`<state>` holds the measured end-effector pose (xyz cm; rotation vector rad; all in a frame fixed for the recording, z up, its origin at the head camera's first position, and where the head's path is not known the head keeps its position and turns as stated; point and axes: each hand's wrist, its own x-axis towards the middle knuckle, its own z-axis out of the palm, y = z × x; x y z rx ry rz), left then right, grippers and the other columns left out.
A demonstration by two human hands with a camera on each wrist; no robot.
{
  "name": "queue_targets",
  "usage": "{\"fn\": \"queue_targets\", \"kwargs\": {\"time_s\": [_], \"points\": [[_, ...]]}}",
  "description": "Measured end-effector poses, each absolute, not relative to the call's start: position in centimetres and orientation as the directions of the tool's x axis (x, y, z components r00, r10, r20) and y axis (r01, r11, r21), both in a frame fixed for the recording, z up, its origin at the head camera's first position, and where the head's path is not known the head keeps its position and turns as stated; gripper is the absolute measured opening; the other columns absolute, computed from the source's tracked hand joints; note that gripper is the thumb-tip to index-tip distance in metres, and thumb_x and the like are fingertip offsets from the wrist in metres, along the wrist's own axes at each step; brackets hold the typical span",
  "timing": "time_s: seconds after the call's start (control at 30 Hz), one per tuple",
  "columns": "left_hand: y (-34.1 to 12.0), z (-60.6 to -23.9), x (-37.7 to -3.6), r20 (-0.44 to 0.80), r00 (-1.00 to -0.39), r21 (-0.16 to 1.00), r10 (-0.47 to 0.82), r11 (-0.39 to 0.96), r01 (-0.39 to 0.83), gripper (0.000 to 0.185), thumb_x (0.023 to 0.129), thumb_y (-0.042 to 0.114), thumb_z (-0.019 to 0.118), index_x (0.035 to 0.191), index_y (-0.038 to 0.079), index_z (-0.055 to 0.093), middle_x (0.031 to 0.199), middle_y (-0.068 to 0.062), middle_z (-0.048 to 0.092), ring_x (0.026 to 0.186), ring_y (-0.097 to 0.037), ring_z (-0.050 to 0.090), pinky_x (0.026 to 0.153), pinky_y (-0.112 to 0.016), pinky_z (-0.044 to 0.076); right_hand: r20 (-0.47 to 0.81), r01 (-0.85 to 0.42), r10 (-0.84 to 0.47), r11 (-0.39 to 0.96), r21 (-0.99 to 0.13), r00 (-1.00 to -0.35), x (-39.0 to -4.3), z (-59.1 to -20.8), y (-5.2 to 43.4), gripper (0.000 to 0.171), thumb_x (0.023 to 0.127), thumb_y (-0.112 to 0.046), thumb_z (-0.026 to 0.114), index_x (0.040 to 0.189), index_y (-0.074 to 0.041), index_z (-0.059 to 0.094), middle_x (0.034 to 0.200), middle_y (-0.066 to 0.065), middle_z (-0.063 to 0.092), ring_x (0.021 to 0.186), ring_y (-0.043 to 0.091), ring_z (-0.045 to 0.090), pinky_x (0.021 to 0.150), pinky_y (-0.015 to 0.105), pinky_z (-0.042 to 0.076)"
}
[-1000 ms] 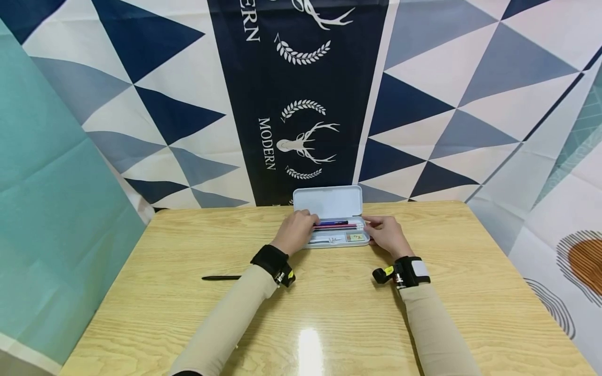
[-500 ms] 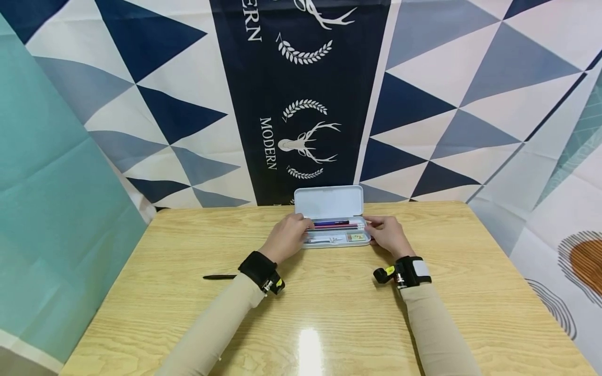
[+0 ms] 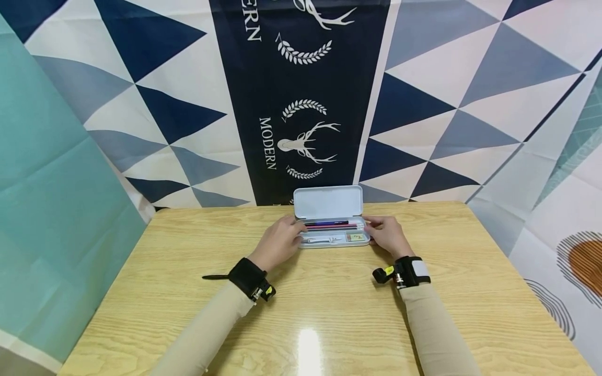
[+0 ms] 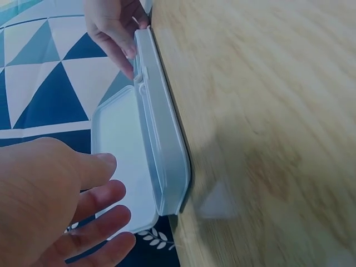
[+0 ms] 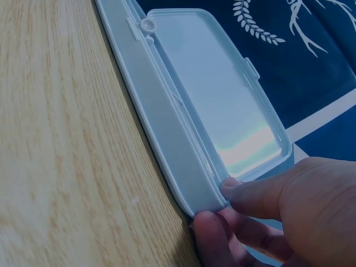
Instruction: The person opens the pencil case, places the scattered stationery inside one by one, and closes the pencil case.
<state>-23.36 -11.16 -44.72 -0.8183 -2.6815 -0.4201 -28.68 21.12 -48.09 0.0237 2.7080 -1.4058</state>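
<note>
A pale blue pencil case (image 3: 338, 247) lies on the table with its lid (image 3: 328, 202) raised at the back. Inside are a blue pen (image 3: 331, 223), several pencils (image 3: 329, 228), a white-and-silver compass-like tool (image 3: 322, 240) and a small yellow item (image 3: 356, 237). My right hand (image 3: 388, 236) grips the case's right end; in the right wrist view its thumb (image 5: 245, 194) is on the rim, fingers against the outer end. At the left end is my left hand (image 3: 279, 241), its fingers (image 4: 111, 222) loosely bent and holding nothing in the left wrist view.
A slim black pen (image 3: 215, 277) lies on the wooden table (image 3: 338, 313) by my left wrist, partly covered by it. Behind the table's far edge hangs a patterned cloth (image 3: 301, 104), and a teal cloth (image 3: 51, 198) hangs at the left.
My left hand has drawn back to the left from over the case's contents, uncovering more of the pens and pencils. The right hand stays at the right end.
</note>
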Motion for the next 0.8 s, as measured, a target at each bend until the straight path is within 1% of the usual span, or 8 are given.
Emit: {"fn": "queue_targets", "kwargs": {"time_s": [0.13, 0.3, 0.4, 0.53, 0.67, 0.8], "points": [[-12.0, -44.9, -22.7, 0.380, -0.789, 0.176, 0.483, 0.800, 0.574, 0.016, 0.100, 0.004, 0.081, 0.115, 0.007, 0.084, 0.103, -0.009, 0.078, 0.099, -0.026, 0.074, 0.085, -0.039, 0.065, -0.091, 0.061, -0.024, 0.572, -0.818, -0.996, -28.7, -48.0, 21.1, 0.044, 0.113, -0.009, 0.064, 0.157, -0.004, 0.065, 0.132, 0.033, 0.071, 0.084, 0.017, 0.068, 0.066, 0.020, 0.060], [-12.9, -44.9, -21.6, 0.391, -0.790, 0.170, 0.472, 0.806, 0.566, 0.014, 0.100, 0.006, 0.082, 0.113, 0.009, 0.085, 0.101, -0.008, 0.077, 0.097, -0.026, 0.073, 0.083, -0.040, 0.065, -0.096, 0.064, -0.025, 0.578, -0.814, -0.995, -28.7, -47.9, 21.1, 0.044, 0.114, -0.009, 0.064, 0.158, -0.004, 0.065, 0.135, 0.034, 0.071, 0.088, 0.019, 0.069, 0.068, 0.020, 0.061], [-13.4, -45.0, -20.9, 0.386, -0.794, 0.172, 0.469, 0.809, 0.562, 0.014, 0.101, 0.007, 0.083, 0.114, 0.009, 0.085, 0.104, -0.008, 0.078, 0.098, -0.026, 0.074, 0.085, -0.040, 0.065, -0.093, 0.060, -0.027, 0.580, -0.812, -0.995, -28.7, -47.9, 21.2, 0.044, 0.113, -0.009, 0.064, 0.157, -0.003, 0.064, 0.137, 0.034, 0.070, 0.091, 0.020, 0.070, 0.068, 0.020, 0.061], [-14.1, -45.1, -20.2, 0.378, -0.800, 0.168, 0.466, 0.815, 0.554, 0.013, 0.101, 0.009, 0.083, 0.114, 0.009, 0.084, 0.105, -0.008, 0.079, 0.098, -0.026, 0.074, 0.086, -0.040, 0.066, -0.086, 0.052, -0.032, 0.577, -0.815, -0.996, -28.7, -47.9, 21.2, 0.044, 0.113, -0.008, 0.064, 0.157, -0.002, 0.064, 0.138, 0.035, 0.071, 0.088, 0.018, 0.071, 0.067, 0.020, 0.061], [-15.1, -45.2, -19.6, 0.387, -0.797, 0.148, 0.463, 0.822, 0.550, 0.012, 0.100, 0.008, 0.084, 0.112, 0.009, 0.084, 0.104, -0.008, 0.078, 0.096, -0.026, 0.072, 0.083, -0.038, 0.065, -0.089, 0.055, -0.031, 0.573, -0.818, -0.996, -28.7, -47.9, 21.1, 0.044, 0.113, -0.009, 0.063, 0.157, -0.003, 0.064, 0.134, 0.035, 0.072, 0.084, 0.016, 0.069, 0.066, 0.020, 0.061], [-16.3, -45.2, -18.9, 0.389, -0.797, 0.134, 0.463, 0.827, 0.546, 0.013, 0.100, 0.008, 0.084, 0.113, 0.010, 0.084, 0.104, -0.008, 0.077, 0.097, -0.026, 0.072, 0.081, -0.038, 0.065, -0.093, 0.062, -0.024, 0.573, -0.817, -0.995, -28.7, -48.0, 21.0, 0.044, 0.113, -0.008, 0.064, 0.157, -0.003, 0.065, 0.133, 0.034, 0.072, 0.084, 0.016, 0.068, 0.066, 0.019, 0.060]]}}
